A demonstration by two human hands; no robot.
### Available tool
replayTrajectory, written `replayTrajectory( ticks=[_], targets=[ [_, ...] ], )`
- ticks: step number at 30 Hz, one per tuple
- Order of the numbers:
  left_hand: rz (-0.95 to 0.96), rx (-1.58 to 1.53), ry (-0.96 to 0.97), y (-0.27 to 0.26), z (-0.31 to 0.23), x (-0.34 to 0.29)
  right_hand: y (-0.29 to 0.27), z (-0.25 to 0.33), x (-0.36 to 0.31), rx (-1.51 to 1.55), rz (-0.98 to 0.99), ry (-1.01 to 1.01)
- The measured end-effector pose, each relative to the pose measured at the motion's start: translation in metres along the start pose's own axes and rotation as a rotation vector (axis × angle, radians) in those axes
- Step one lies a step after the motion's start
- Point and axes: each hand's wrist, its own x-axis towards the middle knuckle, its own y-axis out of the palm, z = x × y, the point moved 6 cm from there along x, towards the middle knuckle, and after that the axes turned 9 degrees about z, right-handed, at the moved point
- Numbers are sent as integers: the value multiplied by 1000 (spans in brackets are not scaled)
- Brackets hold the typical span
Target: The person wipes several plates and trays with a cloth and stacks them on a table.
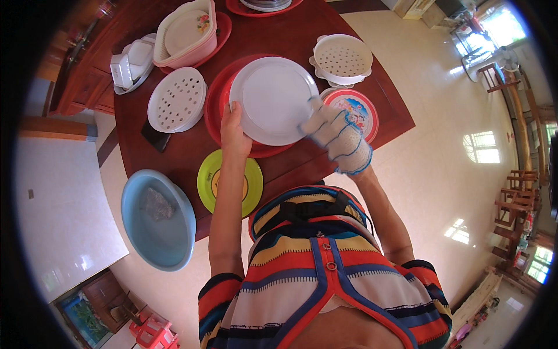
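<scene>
A round white plate is tilted over a red tray on the dark wooden table. At its lower left rim, my bare left hand grips the plate with the thumb on top. My right hand wears a white glove with blue trim. It is at the plate's right edge, and its fingers are smeared by motion, so whether they press on the rim I cannot tell. Just beyond the glove lies a round tin lid or plate with a red rim and a coloured picture.
White perforated bowls stand left and right. Pink-white basins and white dishes sit at the far left. Nearer are a dark phone-like slab, a green plate and a blue basin holding clear plastic.
</scene>
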Motion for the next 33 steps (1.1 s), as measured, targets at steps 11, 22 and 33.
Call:
replayTrajectory(
  ticks=[11, 22, 33],
  targets=[
    [-4, 188, -59, 55, 11, -58, 54, 32, 8, -434, 216, -303],
    [-146, 163, 4, 48, -29, -71, 39, -6, 42, -391, 68, -156],
    [-147, 180, -27, 44, -18, -71, 66, 45, 43, -389, 271, -492]
  ],
)
